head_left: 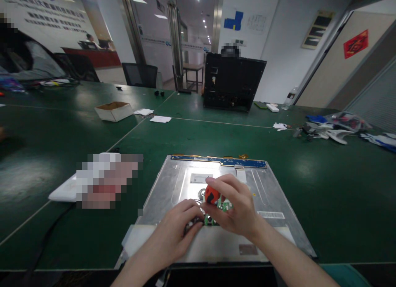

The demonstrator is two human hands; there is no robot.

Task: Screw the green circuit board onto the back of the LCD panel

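Note:
A metal-backed display panel [272, 196] lies flat before me, with a blue circuit strip [210, 160] along its far edge. On its middle is a small green circuit board [210, 219], partly covered by my hands. My right hand [236, 204] is closed around the orange and black handle of a screwdriver [213, 194], held over the board; the shaft is hidden. Beside it on the left, my left hand [182, 223] is closed with bent fingers on a dark cable [192, 224] at the board's near left edge. A white flat cable [240, 174] runs from the blue strip.
To the left are a white device [66, 190] and a blurred-out item [108, 184] on the green table [328, 204]. Farther off stand an open cardboard box [114, 111] and a black monitor housing [233, 83]. Plastic bags and loose parts [334, 128] lie at right, near a bottle [290, 98].

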